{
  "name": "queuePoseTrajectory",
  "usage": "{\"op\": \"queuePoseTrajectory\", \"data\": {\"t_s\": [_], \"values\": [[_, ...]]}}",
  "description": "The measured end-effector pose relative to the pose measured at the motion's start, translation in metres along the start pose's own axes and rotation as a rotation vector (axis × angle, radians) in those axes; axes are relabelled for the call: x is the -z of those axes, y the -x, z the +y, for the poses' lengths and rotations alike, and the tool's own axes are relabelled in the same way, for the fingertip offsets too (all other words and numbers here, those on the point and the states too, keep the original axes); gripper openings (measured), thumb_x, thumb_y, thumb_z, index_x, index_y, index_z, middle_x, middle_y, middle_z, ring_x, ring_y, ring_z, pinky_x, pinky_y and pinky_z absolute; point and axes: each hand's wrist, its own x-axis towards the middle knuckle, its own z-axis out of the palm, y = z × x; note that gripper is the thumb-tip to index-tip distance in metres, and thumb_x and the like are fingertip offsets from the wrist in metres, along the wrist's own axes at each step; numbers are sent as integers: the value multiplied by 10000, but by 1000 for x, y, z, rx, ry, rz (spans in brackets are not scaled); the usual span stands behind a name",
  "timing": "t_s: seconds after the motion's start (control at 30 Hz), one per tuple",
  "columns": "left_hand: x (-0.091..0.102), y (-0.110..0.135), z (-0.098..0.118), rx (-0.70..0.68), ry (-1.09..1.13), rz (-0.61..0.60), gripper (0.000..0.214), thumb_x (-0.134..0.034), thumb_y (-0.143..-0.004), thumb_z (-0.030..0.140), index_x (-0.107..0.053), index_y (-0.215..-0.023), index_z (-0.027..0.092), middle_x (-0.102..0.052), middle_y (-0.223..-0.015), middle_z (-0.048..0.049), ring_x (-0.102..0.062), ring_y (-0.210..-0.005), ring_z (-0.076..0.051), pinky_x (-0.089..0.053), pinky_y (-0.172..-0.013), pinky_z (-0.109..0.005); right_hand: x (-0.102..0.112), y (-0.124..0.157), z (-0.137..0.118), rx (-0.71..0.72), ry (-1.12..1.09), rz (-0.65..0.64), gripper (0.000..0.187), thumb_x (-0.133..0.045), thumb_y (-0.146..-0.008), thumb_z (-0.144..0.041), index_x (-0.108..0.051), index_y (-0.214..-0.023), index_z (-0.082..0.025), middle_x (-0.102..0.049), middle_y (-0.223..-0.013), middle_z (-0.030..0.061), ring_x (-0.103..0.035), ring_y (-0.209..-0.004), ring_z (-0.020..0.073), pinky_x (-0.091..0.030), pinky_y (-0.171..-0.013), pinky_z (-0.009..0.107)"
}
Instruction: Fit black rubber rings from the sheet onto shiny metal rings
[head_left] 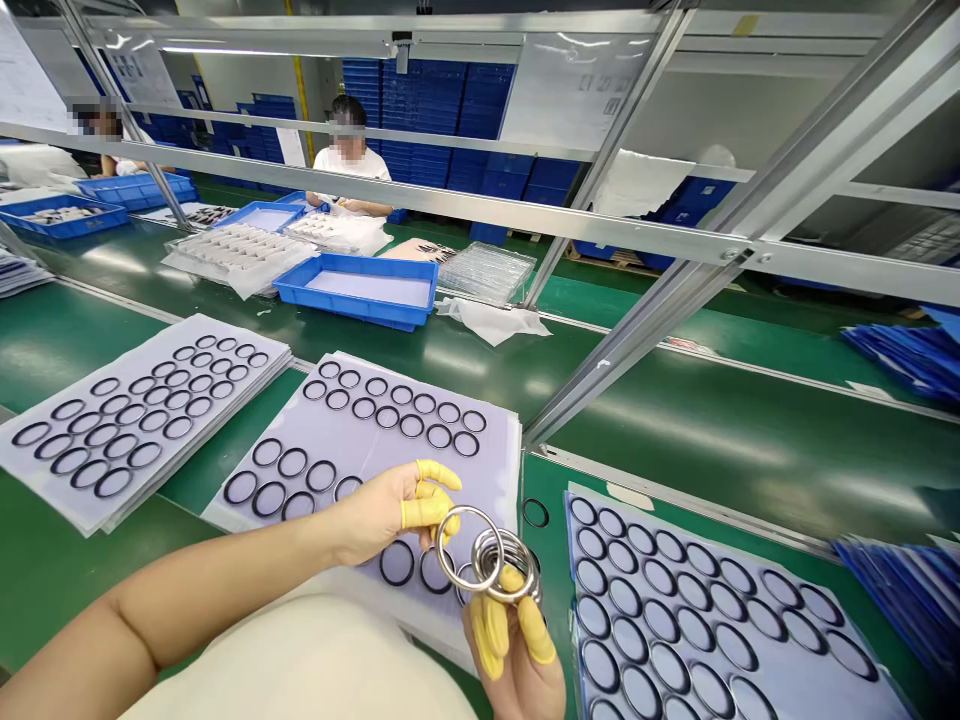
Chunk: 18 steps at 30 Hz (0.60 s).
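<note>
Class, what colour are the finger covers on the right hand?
The right hand wears yellow finger covers, best seen in the head view.

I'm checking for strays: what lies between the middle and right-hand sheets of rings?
In the head view, at least one dark ring lies on the tabletop; nearer, the right hand and held rings hide part of the gap.

One head-worn camera, facing forward and down across the green workbench (217, 455); wearer's torso (315, 660) close at seven o'clock, co-worker (354, 165) well back at eleven.

Metal rings (523, 556) in right hand (519, 660)
</note>
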Motion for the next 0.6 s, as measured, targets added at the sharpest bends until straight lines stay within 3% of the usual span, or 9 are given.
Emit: {"op": "queuePoseTrajectory", "data": {"t_s": [0.17, 0.43, 0.6], "values": [[-1, 13, 2, 4, 37, -50, 497, -789, -665, 455, -533, -976, 165, -602, -668, 30, -518, -518, -74, -365, -503, -206, -14, 5, 11, -61, 75, -43, 264, -717, -721, -501, -709, -642, -249, -481, -376, -36, -311, -331, 92, -361, -412, 275], [8, 18, -1, 9, -70, -52, 477, -741, -710, 481, -536, -1005, 168, -579, -690, 31, -490, -560, -73, -390, -573, -230, -24, 6, 12, -196, 88, -170, 310, -756, -646, -541, -699, -729, -248, -503, -376, -29, -433, -337, 129, -346, -387, 257], [16, 21, -8, -92, -314, 34, 328, -676, -788, 333, -559, -1054, 182, -587, -868, -22, -548, -791, -133, -456, -786, -319, -31, 2, 11, -242, 204, -230, 354, -721, -710, -541, -704, -842, -213, -585, -412, -12, -478, -347, 109, -320, -389, 214]]}}
